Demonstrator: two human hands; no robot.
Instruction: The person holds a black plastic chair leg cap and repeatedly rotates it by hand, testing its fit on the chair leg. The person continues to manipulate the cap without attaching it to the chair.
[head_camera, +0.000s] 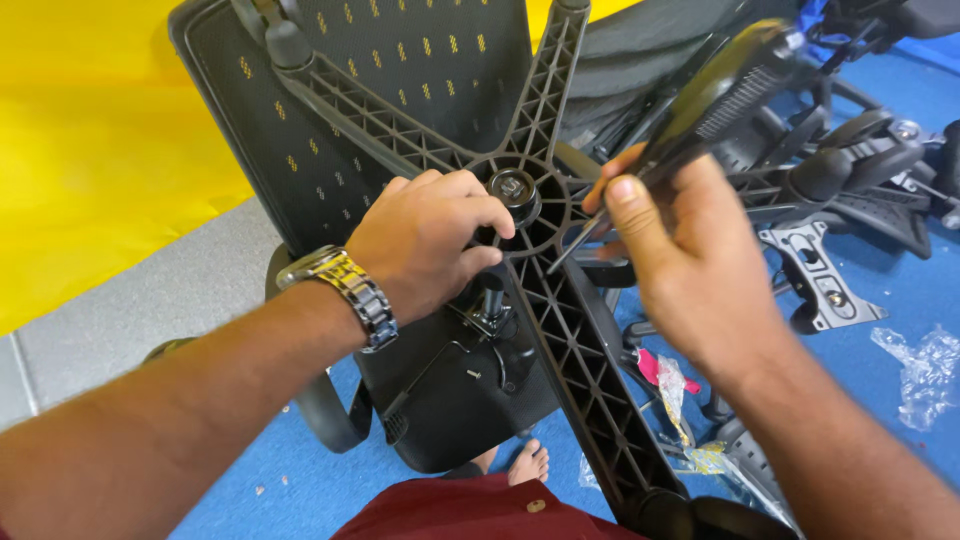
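- At the hub (517, 188) of a black star-shaped chair base (560, 330) — both hands work, w/ the base lying over an upturned chair.
- L hand (432, 235): fingers curled around the hub's near-left side, gripping it; a metal watch (345, 290) sits on the wrist.
- R hand (680, 260): closed on a pair of dark pliers (640, 175), thumb on top; tips point at the hub's right side, handles run up and away from the hub.
- Under the hub: gas cylinder (490, 300) and the chair's black seat underside (450, 390).
- Beyond the hub: mesh backrest (400, 70) w/ yellow flecks.
- Right of the hub — loose chair parts (850, 170), a metal bracket (820, 280), crumpled clear plastic (925, 370) on a blue mat (900, 290).
- Left of the hub: yellow sheet (90, 150).
- Below the hub: a bare foot (528, 462).
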